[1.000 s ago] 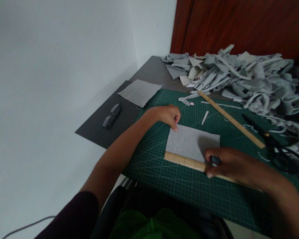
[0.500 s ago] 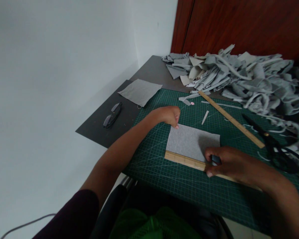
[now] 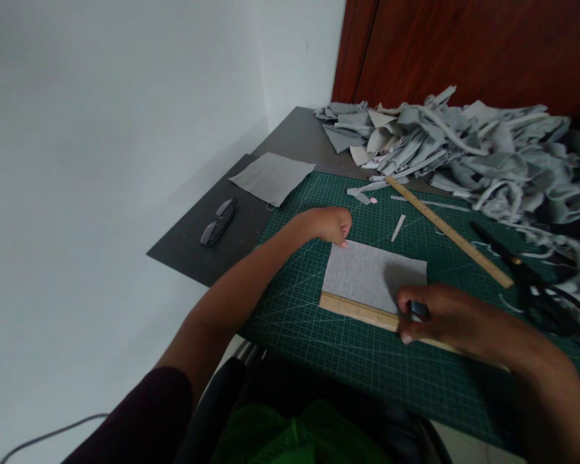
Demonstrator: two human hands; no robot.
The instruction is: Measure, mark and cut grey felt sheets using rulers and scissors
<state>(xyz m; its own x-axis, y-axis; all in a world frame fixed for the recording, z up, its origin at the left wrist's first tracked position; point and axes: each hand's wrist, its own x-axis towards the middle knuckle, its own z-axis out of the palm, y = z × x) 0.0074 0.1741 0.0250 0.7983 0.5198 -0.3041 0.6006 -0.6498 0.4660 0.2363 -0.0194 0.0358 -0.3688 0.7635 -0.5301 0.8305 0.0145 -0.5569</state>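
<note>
A dark counter (image 3: 290, 138) fills the frame's middle, bearing a green cutting mat (image 3: 319, 335) and, upper right, a heap of grey scraps (image 3: 464, 154). At centre lies a grey felt square (image 3: 367, 277), a wooden ruler (image 3: 357, 310) along its lower edge. The right hand (image 3: 439, 319) presses the ruler, fingers curled on something small and dark; the left hand (image 3: 328, 225), loosely curled, touches the square's upper-left corner.
</note>
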